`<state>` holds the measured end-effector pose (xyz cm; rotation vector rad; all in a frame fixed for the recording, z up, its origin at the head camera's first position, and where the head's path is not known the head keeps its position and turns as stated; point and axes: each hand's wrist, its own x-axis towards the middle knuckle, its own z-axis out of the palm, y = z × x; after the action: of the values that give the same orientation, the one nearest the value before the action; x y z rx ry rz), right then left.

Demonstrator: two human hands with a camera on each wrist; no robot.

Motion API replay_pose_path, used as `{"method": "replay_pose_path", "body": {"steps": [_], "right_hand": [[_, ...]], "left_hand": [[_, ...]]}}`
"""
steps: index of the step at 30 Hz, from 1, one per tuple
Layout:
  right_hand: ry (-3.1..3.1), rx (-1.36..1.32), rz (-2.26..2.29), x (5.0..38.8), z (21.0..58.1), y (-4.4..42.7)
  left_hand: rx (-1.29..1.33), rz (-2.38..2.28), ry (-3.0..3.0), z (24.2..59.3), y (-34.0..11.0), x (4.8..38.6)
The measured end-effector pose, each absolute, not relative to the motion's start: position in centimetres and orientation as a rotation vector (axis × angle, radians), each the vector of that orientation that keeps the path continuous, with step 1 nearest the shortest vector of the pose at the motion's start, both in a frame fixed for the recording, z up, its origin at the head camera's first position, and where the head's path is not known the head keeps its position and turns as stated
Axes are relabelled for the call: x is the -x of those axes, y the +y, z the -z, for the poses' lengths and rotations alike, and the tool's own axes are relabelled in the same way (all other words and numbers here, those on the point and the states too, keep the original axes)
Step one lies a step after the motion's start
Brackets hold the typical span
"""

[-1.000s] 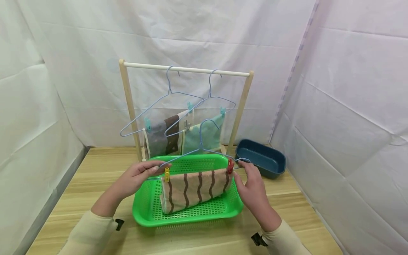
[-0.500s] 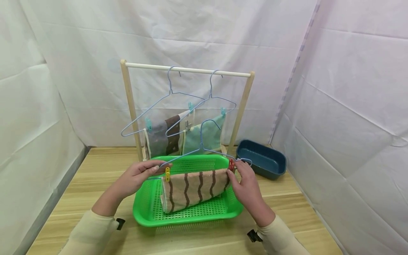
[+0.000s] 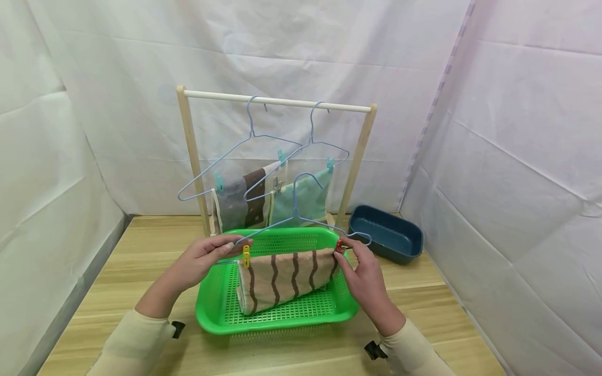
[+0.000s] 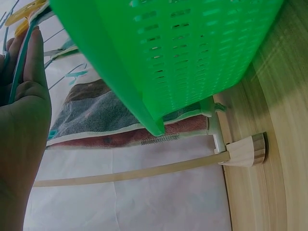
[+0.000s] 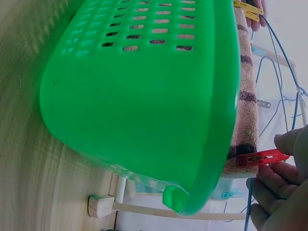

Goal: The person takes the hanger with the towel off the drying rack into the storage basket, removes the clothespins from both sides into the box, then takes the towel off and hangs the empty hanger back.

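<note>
A blue wire clothes hanger (image 3: 295,213) is held over the green basket (image 3: 277,329). Over its lower bar lies a folded beige towel (image 3: 282,279) with wavy brown stripes, its lower part down in the basket. A yellow clothespin (image 3: 246,257) grips the towel's left end and a red clothespin (image 5: 260,158) its right end. My left hand (image 3: 199,261) holds the hanger's left corner, beside the yellow clothespin. With thumb and fingers, my right hand (image 3: 369,279) pinches the red clothespin; in the right wrist view the clothespin's outer end sits between them.
Behind the basket stands a wooden rack (image 3: 277,101) with two blue hangers on its rail. They carry a grey-brown towel (image 3: 235,203) and a light green towel (image 3: 301,198), fastened with clips. A dark blue bin (image 3: 385,233) sits at the right on the wooden table (image 3: 141,245).
My right hand has moved left from the hanger's right corner to the red clothespin and taken hold of it. The left hand has stayed at the left corner.
</note>
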<state>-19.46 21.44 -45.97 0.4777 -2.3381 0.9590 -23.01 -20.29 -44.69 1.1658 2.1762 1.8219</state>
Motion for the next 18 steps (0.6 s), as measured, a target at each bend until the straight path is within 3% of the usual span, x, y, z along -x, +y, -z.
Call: {"method": "replay_pose_path", "body": {"steps": [18], "right_hand": [[-2.303, -0.650, -0.934, 20.08, 45.10, 22.33]], "left_hand": [[-1.193, -1.822, 2.144, 44.92, -20.52, 23.32]]}}
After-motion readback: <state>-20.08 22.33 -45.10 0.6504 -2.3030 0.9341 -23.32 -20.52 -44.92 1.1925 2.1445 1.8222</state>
